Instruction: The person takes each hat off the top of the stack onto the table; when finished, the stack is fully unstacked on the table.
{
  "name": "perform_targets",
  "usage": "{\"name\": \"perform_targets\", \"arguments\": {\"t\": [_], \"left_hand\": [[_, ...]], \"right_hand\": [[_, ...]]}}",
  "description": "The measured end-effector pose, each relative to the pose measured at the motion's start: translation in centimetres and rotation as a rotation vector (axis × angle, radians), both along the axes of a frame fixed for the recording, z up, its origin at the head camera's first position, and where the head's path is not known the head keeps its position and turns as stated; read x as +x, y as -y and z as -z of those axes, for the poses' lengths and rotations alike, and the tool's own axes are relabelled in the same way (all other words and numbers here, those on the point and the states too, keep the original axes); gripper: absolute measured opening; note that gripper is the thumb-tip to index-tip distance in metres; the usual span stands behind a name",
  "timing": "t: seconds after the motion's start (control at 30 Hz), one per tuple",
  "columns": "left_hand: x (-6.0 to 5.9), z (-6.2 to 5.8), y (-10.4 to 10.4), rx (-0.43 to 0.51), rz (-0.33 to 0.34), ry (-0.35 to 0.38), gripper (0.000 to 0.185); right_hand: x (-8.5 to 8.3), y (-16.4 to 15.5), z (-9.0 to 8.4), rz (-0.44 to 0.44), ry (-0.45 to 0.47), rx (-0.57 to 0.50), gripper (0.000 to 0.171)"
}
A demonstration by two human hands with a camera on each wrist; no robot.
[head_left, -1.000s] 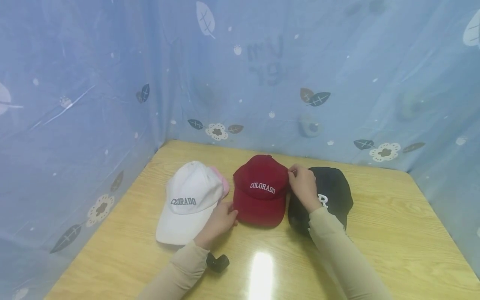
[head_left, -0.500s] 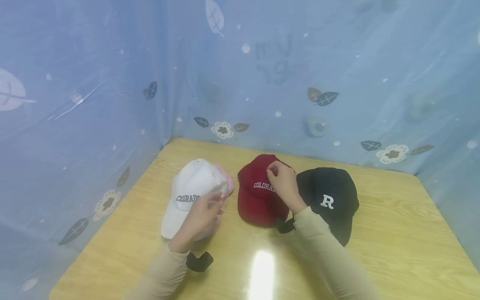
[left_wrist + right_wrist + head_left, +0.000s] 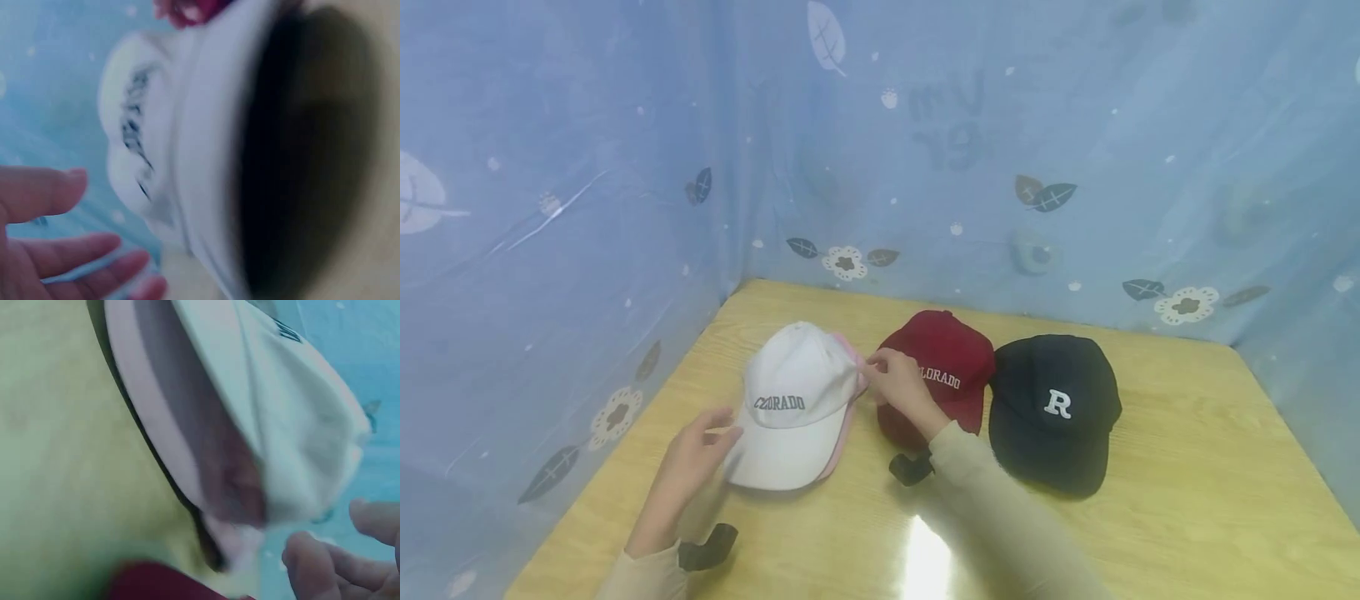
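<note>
A white baseball cap (image 3: 795,392) lettered COLORADO lies on top of a pink cap (image 3: 842,433), whose edge shows along its right side. My left hand (image 3: 691,454) is beside the white cap's brim at the left, fingers spread and holding nothing. In the left wrist view its thumb (image 3: 44,192) stands apart from the fingers. My right hand (image 3: 901,383) is at the white cap's right edge, in front of a dark red cap (image 3: 951,350). In the right wrist view its thumb and fingers are apart, near the white cap's crown (image 3: 306,419).
A black cap (image 3: 1052,417) with a white R lies to the right of the red one. All rest on a wooden table (image 3: 1210,467). A blue patterned curtain (image 3: 925,125) hangs behind and at the left. Black bands with a small block are on both wrists.
Both hands have moved left from the red cap, the left past the white cap to its far side, the right to its near edge. The caps have stayed in place.
</note>
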State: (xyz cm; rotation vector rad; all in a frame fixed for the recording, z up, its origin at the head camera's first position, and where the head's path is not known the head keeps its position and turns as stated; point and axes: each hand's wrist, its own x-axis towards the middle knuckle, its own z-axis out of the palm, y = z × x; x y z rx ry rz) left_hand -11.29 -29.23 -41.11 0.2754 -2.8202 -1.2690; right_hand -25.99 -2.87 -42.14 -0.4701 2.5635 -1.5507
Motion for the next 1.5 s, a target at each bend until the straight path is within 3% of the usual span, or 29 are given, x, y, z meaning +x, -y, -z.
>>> {"name": "perform_targets", "arguments": {"t": [0.17,0.43,0.57,0.7,0.83,0.93,1.07,1.17,1.3,1.4,1.5], "left_hand": [[0.9,2.1,1.1,-0.052,0.007,0.161,0.066],[0.5,3.2,1.4,-0.007,-0.039,0.155,0.064],[0.3,3.7,1.8,0.109,-0.059,0.178,0.062],[0.3,4.0,1.8,0.321,-0.091,0.197,0.056],[0.3,3.7,1.9,0.533,-0.138,0.222,0.056],[0.3,3.1,2.0,0.582,-0.150,0.220,0.055],[0.1,2.2,2.1,0.501,-0.124,0.191,0.056],[0.0,1.6,1.9,0.441,-0.108,0.174,0.060],[-0.3,0.9,1.0,0.431,-0.073,0.109,0.059],[-1.1,0.0,-0.7,0.446,-0.034,0.058,0.054],[-2.8,-1.0,-3.2,0.475,0.035,0.013,0.046]], "right_hand": [[0.2,1.4,1.3,-0.042,0.117,-0.049,0.037],[0.7,2.4,1.9,0.068,0.109,-0.107,0.026],[0.8,2.6,2.0,0.094,0.086,-0.123,0.020],[0.9,2.4,1.8,0.105,0.020,-0.126,0.017],[0.9,2.0,1.5,0.117,-0.144,-0.037,0.016],[0.9,1.7,1.0,0.146,-0.268,0.051,0.016],[0.9,1.3,0.1,0.171,-0.353,0.122,0.017],[0.9,0.8,-0.6,0.181,-0.369,0.142,0.019],[1.0,-0.4,-1.9,0.210,-0.367,0.127,0.017],[0.8,-2.3,-2.9,0.242,-0.366,0.111,0.015],[0.2,-5.3,-3.8,0.279,-0.364,0.093,0.017]]}}
